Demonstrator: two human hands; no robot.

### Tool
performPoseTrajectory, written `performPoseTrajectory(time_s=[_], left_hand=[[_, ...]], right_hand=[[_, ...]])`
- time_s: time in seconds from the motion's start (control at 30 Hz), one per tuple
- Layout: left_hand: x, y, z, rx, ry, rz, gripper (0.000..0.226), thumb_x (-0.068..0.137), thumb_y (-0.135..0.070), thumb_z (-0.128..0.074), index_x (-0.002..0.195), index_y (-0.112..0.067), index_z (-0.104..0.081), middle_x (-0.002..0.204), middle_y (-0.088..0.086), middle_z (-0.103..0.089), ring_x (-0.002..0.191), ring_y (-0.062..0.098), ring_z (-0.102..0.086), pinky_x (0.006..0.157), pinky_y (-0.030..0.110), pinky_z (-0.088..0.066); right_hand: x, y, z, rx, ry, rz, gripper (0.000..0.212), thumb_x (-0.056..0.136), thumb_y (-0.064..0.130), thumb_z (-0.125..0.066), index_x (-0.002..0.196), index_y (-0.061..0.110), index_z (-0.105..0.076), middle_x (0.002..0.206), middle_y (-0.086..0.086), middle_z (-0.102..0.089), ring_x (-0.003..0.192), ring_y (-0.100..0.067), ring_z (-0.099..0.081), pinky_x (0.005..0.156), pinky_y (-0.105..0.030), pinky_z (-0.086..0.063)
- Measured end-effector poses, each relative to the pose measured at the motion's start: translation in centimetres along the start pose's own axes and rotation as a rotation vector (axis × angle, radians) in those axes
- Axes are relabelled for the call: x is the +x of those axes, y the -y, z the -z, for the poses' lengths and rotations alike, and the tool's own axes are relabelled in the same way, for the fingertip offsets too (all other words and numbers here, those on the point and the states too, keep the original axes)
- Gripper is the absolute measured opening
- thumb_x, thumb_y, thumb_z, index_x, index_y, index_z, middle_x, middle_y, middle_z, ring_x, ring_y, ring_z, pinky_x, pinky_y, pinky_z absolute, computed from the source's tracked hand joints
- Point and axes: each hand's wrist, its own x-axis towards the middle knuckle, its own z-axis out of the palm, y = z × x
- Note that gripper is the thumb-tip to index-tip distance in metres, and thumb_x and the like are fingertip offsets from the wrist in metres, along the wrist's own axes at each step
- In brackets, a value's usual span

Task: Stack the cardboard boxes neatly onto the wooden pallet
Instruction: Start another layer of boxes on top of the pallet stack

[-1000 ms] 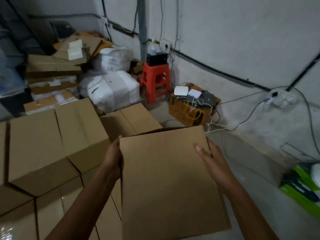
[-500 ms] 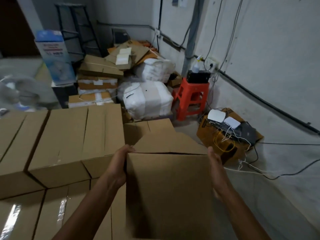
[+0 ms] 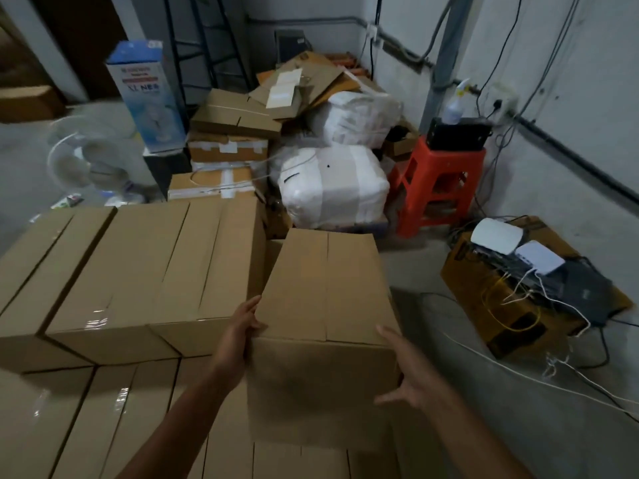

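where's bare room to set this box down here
Free: taped tops of the lower box layer in front of the upper row; floor between the held box and the router box. Crowded: back corner by the red stool.

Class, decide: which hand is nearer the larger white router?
Right. The right hand presses the right side of the carried cardboard box, with the white router beyond it to the right; the left hand holds the box's left edge, the whole box between.

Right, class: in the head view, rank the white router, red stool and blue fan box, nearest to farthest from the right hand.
1. white router, right, on carton.
2. red stool, back right.
3. blue fan box, back left.
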Motion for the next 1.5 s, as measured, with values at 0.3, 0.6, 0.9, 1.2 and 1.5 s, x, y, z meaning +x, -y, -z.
performPoseTrajectory(time_s=[0.3, 0.6, 0.9, 1.2, 1.5], left_hand=[[11.4, 13.1, 2.3, 0.277, -0.121, -0.058, 0.057, 0.106, -0.013, -0.041, 0.158, -0.028, -0.024, 0.145, -0.008, -0.036, 0.130, 0.020, -0.043, 0.109, 0.042, -0.040], [14.6, 20.5, 6.8, 0.660, -0.131, -0.285, 0.055, 0.100, -0.007, -0.053, 0.152, -0.021, -0.042, 0.142, -0.006, -0.050, 0.121, 0.015, -0.055, 0.093, 0.036, -0.055], [24.5, 15.1, 16.2, 1.448, -0.117, -0.620, 0.071, 0.095, -0.050, -0.026, 0.153, -0.010, -0.035, 0.164, 0.013, -0.022, 0.153, 0.029, -0.011, 0.122, 0.052, -0.019], [27.2, 17.0, 17.4, 1.538, -0.103, -0.575, 0.079, 0.092, -0.061, -0.007, 0.160, -0.023, -0.006, 0.167, 0.002, 0.001, 0.155, 0.018, 0.002, 0.124, 0.035, 0.001], [27.6, 17.4, 17.8, 1.611, -0.113, -0.576, 0.075, 0.091, -0.074, 0.004, 0.159, -0.041, 0.001, 0.168, 0.003, 0.006, 0.155, 0.022, 0.005, 0.123, 0.038, 0.000]], right_hand=[[16.1, -7.3, -3.3, 0.011, -0.023, 0.127, 0.080, 0.091, 0.047, -0.065, 0.158, 0.027, -0.025, 0.159, 0.002, -0.030, 0.141, -0.027, -0.036, 0.097, -0.056, -0.049], [22.6, -14.0, -6.0, -0.473, -0.225, 0.497, 0.071, 0.101, 0.040, -0.054, 0.159, 0.028, -0.016, 0.161, -0.002, -0.032, 0.145, -0.027, -0.036, 0.106, -0.035, -0.037], [22.6, -13.9, -12.6, -1.616, -0.146, 0.918, 0.126, 0.040, 0.077, -0.079, 0.151, 0.030, -0.042, 0.157, -0.012, -0.041, 0.144, -0.038, -0.039, 0.107, -0.067, -0.030], [26.5, -8.5, -16.2, -1.711, -0.224, 0.878, 0.111, 0.078, 0.071, -0.065, 0.159, 0.039, 0.004, 0.170, -0.004, 0.004, 0.156, -0.031, 0.002, 0.118, -0.064, -0.008], [29.9, -4.5, -18.3, -1.765, -0.251, 0.894, 0.111, 0.080, 0.073, -0.062, 0.157, 0.040, 0.011, 0.170, -0.001, 0.008, 0.156, -0.028, 0.006, 0.120, -0.061, -0.008]])
